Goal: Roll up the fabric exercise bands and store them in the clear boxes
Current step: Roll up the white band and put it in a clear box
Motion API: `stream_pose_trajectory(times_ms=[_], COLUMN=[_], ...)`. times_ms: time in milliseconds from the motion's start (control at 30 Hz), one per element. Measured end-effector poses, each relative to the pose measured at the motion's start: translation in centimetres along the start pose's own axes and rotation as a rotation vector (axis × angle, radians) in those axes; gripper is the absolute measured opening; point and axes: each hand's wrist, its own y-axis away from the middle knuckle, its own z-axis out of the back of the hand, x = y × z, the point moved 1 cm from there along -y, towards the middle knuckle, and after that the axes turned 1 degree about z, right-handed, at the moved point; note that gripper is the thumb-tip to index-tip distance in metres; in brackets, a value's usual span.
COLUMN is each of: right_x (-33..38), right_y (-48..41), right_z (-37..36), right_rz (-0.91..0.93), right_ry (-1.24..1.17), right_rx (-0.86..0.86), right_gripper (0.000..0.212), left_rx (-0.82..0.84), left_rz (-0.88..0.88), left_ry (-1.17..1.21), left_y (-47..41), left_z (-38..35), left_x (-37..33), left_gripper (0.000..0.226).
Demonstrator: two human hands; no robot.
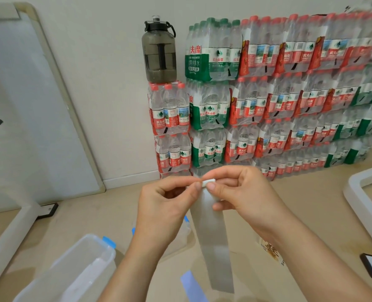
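At the centre of the frame, a person's left hand (165,199) and right hand (241,192) meet almost fingertip to fingertip. Each pinches the top end of a grey fabric band (213,247) between thumb and forefinger. A small tight roll (209,183) has formed there, so the rolling appears to have only just begun. The rest of the band hangs straight down to the lower middle of the frame, probably kept in the air so its weight holds the strip flat and the roll stays even.

A clear box (82,269) with a blue clip stands open at the lower left. A second box (186,232) is partly hidden behind the left wrist. Both sit close under the hands, apparently so a finished roll can be dropped straight in. A pale blue strip (189,282) shows at the bottom edge; what it is cannot be told.

Shrink-wrapped packs of bottled water (268,94) are stacked against the wall across the upper right. The red labels read 农夫山泉, and a green wrapper carries characters that look like 用纯净水. A dark, smoky jug (160,51) with a black lid stands on the leftmost stack. A whiteboard (28,105) leans on the wall at the upper left. Orange print on a wrapper (272,251) beneath the right wrist is too blurred to read.
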Motion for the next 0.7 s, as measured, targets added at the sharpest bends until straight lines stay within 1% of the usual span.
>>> stream_pose_trajectory(times_ms=[100, 200, 367, 500, 600, 700], right_x=[0.0, -0.2, -0.7, -1.0, -1.3, -1.8], right_y=[0.1, -0.1, -0.5, -0.6, -0.7, -0.7], right_z=[0.0, 0.0, -0.3, -0.6, -0.8, -1.5], right_rz=[0.033, 0.026, -0.022, -0.042, -0.041, -0.045], right_ry=[0.049, 0.076, -0.009, 0.013, 0.006, -0.063], right_rx=[-0.013, -0.054, -0.17, -0.21, -0.233, -0.259], right_gripper=[0.011, 0.01, 0.009, 0.007, 0.01, 0.016], left_rx=[-0.001, -0.04, -0.079, -0.072, -0.08, -0.107], left_rz=[0.083, 0.113, 0.101, 0.122, 0.106, 0.091], left_ry=[0.046, 0.012, -0.118, -0.247, -0.308, -0.334], left_y=[-0.2, -0.3, -0.4, -0.4, -0.4, -0.4], left_z=[0.1, 0.1, -0.1, -0.3, -0.4, -0.2], left_x=[0.0, 0.2, 0.5, 0.8, 1.0, 1.1], left_gripper=[0.015, 0.018, 0.024, 0.024, 0.022, 0.021])
